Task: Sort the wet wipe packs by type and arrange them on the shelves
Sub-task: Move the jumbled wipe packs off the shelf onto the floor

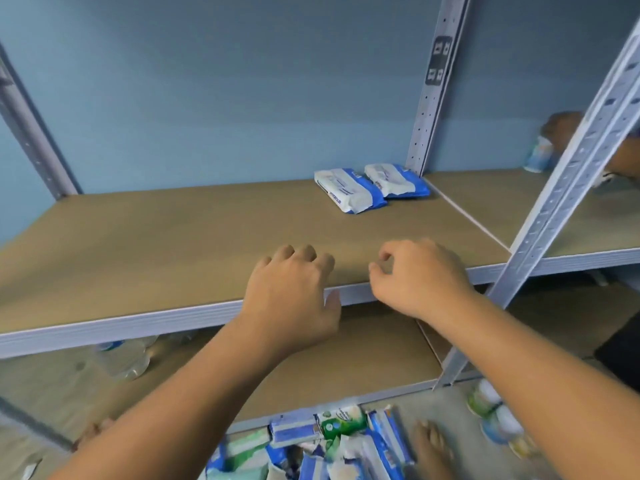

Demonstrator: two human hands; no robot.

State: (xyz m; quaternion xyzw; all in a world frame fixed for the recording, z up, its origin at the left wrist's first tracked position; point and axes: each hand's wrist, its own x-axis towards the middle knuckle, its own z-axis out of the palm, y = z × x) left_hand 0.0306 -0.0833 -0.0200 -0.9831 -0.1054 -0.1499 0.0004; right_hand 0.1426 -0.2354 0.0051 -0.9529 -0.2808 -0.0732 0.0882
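Lying flat and side by side, two blue-and-white wet wipe packs sit at the back right corner of the upper shelf (156,244). The nearer pack (348,190) touches the farther pack (398,180), which lies just beside the rear post (433,91).

Well in front of them, the person's two hands are at the shelf's front edge. The left hand (291,296) has its knuckles over the board and its thumb against the grey front rim; its fingers are loosely curled and grip nothing. The right hand (419,275) is just beside it, apart from it, also loosely curled with thumb and forefinger slightly parted, and it holds nothing.

Below the arms, a loose pile of packs (304,455) lies on the floor in front of the rack, mostly blue and white, with a green pack (343,424) on top near the middle. Motion blur hides their labels. Round tubs (495,420) stand to the pile's right.

On the lower shelf (346,368) a clear water bottle (121,358) lies at the left. A slanted perforated upright (568,188) crosses the right side. Behind it, on the neighbouring shelf (491,199), another person's hand (561,128) rests on top of a pale canister (538,155). A blue wall (225,81) backs the rack.
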